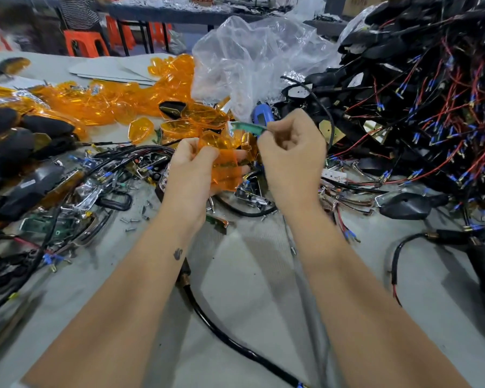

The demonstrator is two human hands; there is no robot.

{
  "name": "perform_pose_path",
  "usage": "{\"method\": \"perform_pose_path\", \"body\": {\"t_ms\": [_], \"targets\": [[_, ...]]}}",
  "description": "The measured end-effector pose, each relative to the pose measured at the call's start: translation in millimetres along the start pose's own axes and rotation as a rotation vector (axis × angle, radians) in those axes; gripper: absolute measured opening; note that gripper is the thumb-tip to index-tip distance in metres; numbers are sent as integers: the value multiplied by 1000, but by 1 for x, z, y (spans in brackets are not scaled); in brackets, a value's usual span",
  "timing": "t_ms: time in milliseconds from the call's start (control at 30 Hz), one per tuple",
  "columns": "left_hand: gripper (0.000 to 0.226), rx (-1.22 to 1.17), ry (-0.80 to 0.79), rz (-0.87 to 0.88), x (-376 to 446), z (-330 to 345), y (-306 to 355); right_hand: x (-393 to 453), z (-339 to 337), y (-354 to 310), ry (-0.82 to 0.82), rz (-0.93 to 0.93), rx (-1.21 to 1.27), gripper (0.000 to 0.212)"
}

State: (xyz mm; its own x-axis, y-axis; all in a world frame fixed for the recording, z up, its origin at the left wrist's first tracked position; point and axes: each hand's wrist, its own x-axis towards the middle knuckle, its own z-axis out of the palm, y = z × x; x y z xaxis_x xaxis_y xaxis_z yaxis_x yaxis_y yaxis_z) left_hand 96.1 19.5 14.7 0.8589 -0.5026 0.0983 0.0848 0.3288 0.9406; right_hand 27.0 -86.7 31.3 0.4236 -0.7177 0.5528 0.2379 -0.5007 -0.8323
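Right now my left grip (pixel 191 169) is curled round an orange lens (pixel 226 166), thumb over its near edge and fingers showing through the tinted plastic from beneath. That puts the lens raised off the surface (pixel 249 261), just left of my other hand. My right grip (pixel 291 152) is closed tight, thumb and forefinger pinching one end of a narrow green board (pixel 248 127). The free end of the board pokes out leftward, above the lens and not touching it as far as I can tell.

I judge the step to be seating the board into the lens. To do it well I should hold the lens steady, turned so its hollow faces the board. Then I should bring the board down lengthwise, free end first, rather than pushing it in flat. Pinching by the edges is wise: pressing on the face could bend it or stress whatever is soldered there, which I cannot make out. If it catches, I would back off and re-angle instead of forcing it, since thin plastic like this may crack.

Beyond my left grip lies a heap of orange lenses (pixel 109 102). Beyond my right are a clear bag (pixel 249 57) and a tangle of wired black housings (pixel 417 107). Loose screws (pixel 132 219) lie below and left of my left grip, worth avoiding with my forearms.
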Motion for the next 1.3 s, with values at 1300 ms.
{"method": "perform_pose_path", "body": {"t_ms": [1300], "targets": [[66, 19, 48, 172, 7, -8, -2, -9, -7, 13, -182, 242, 438, 23]]}}
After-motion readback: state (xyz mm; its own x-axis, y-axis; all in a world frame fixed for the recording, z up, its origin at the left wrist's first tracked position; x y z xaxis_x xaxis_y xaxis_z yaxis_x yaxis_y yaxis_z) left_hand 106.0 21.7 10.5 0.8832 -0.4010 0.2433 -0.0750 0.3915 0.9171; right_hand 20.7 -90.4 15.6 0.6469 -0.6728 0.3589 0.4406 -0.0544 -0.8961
